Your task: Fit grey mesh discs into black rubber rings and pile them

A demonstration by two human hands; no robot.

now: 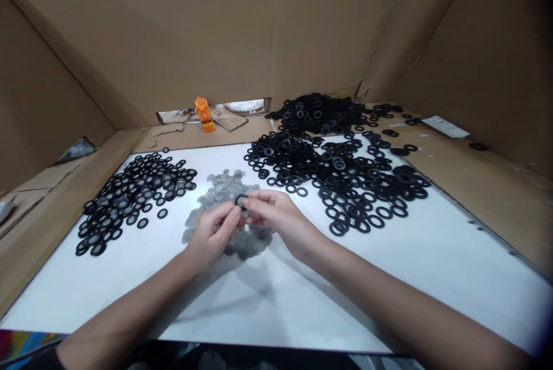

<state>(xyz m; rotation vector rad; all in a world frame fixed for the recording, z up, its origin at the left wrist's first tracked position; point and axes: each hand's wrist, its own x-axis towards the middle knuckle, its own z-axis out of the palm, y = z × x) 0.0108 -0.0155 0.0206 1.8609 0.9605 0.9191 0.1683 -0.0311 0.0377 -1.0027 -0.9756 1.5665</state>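
Note:
Near the middle of the white board, my left hand and my right hand meet, thumbs and fingers pinched on one black ring. Whether a grey disc sits inside that ring I cannot tell. Beneath and behind the hands lies a heap of thin grey discs, partly hidden by my fingers. To the left spreads a pile of black rings with grey centres. Open black rings lie in a large pile on the right.
A denser mound of black rings rests at the back against the cardboard wall. An orange box stands by a slot in that wall. A white paper slip lies at the right. The white board fills the foreground.

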